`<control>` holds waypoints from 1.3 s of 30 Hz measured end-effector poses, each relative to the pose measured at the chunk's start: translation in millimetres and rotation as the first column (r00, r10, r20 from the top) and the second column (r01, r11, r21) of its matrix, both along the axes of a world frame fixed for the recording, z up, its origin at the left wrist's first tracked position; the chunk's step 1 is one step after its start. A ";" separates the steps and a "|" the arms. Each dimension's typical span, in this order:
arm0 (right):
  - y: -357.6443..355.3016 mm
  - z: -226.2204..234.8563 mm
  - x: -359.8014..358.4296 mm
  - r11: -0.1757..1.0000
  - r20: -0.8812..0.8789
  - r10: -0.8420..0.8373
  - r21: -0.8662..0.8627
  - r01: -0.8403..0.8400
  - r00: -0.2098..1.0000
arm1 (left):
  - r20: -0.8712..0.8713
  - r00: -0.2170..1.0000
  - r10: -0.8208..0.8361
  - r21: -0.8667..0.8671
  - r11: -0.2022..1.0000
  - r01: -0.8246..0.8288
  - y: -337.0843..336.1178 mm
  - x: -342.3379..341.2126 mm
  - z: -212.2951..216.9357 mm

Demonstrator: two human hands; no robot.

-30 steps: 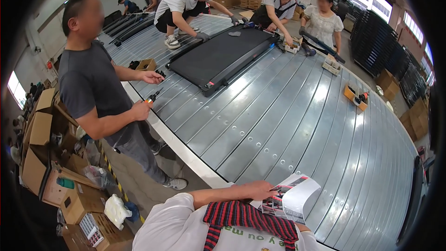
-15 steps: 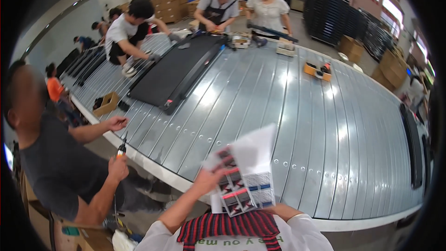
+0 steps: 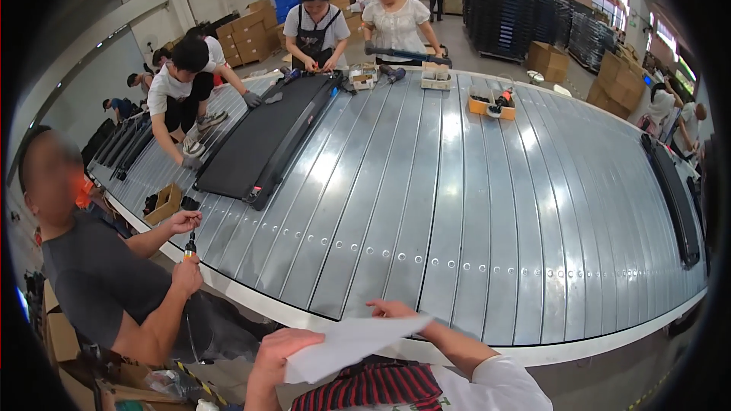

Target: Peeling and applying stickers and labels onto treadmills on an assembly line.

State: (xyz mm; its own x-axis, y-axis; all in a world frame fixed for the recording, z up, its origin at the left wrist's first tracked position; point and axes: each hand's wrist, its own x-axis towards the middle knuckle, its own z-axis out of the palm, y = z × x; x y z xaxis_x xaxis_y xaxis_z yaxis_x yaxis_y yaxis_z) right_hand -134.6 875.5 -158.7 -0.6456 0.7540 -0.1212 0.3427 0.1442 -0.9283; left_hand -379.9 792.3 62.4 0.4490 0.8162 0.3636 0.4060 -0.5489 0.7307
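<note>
A white sheet of paper, seen on its plain side and tilted, lies across the front of me. My left hand is closed on its left edge, fingers over the top. My right hand reaches past the sheet's far edge with its fingers stretched out. Part of that hand is hidden behind the paper, and its forearm is close to the sheet's right corner. Beneath and beyond both hands spreads the ribbed metal conveyor table.
At my left, a co-worker holds a power screwdriver. A black treadmill deck lies farther off, with another person leaning over it. Two people stand at the far edge. An orange parts box and a long black frame rest on the table.
The sheet has turned from its printed side, with coloured pictures, to its plain side and lowered. My right hand has come out beyond it. The co-worker's screwdriver has moved up to the other hand.
</note>
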 end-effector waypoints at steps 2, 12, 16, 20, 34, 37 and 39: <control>-5.0 32.9 3.5 0.990 -0.028 -0.126 0.064 0.128 0.992 | -0.015 0.999 -0.052 -0.027 0.998 0.052 -7.5 5.0 1.3; -83.3 127.5 -4.3 0.949 -0.483 -0.169 -0.316 0.009 0.859 | -0.014 0.995 0.098 -0.054 0.994 -0.099 -87.8 -19.6 -62.6; -119.3 146.0 -11.3 0.913 -0.572 -0.128 -0.387 -0.129 0.810 | -0.005 0.979 0.204 -0.218 0.955 -0.200 -126.2 -25.8 -74.8; -149.2 167.8 -3.0 0.943 -0.501 -0.071 -0.314 -0.105 0.862 | -0.069 0.936 0.344 -0.335 0.876 -0.347 -142.0 -16.3 -81.1; -184.3 175.0 57.1 0.914 0.135 -0.024 0.404 -0.033 0.991 | -0.105 0.991 0.083 -0.247 0.963 -0.107 -137.0 60.4 -82.1; -181.4 174.8 85.0 0.888 0.136 -0.041 0.459 -0.027 0.990 | -0.179 0.982 0.060 -0.236 0.966 -0.103 -123.0 88.7 -84.3; -180.3 173.9 105.6 0.887 0.165 -0.081 0.461 -0.004 0.983 | -0.174 0.984 0.039 -0.202 0.977 -0.075 -110.9 109.9 -88.0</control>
State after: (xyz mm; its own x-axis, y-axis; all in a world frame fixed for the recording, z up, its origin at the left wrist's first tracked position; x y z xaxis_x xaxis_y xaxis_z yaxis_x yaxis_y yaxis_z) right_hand -29.0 695.2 15.2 -0.6152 0.7766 0.1355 0.5069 0.5213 -0.6865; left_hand -270.0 681.4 -25.6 0.4399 0.8916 0.1075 0.5588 -0.3655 0.7444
